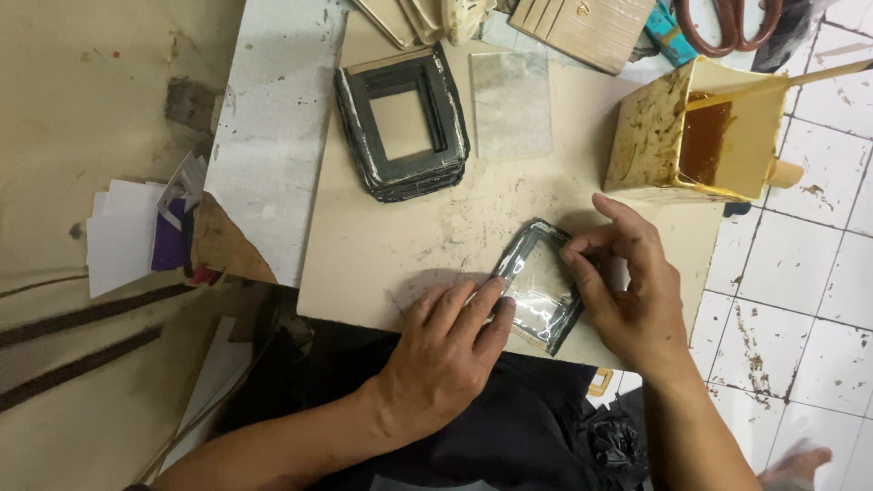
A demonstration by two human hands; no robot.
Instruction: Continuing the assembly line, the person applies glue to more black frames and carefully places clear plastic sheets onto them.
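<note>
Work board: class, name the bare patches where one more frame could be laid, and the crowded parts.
Bare: the board below the stacked frames, left of the left hand. Crowded: the far edge, the glue tub corner, around the right hand.

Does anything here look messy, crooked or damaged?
Yes. The yellow square container of brown liquid is heavily smeared with drips. The beige work board is scuffed and stained. The stack of dark rectangular frames sits unevenly, edges misaligned.

Glossy clear plastic film (536, 289) shines over the small dark frame (562, 329); the matt board (391, 245) beneath looks scuffed, and the glue-smeared yellow tub (650, 136) holds glistening amber liquid (705, 136).
</note>
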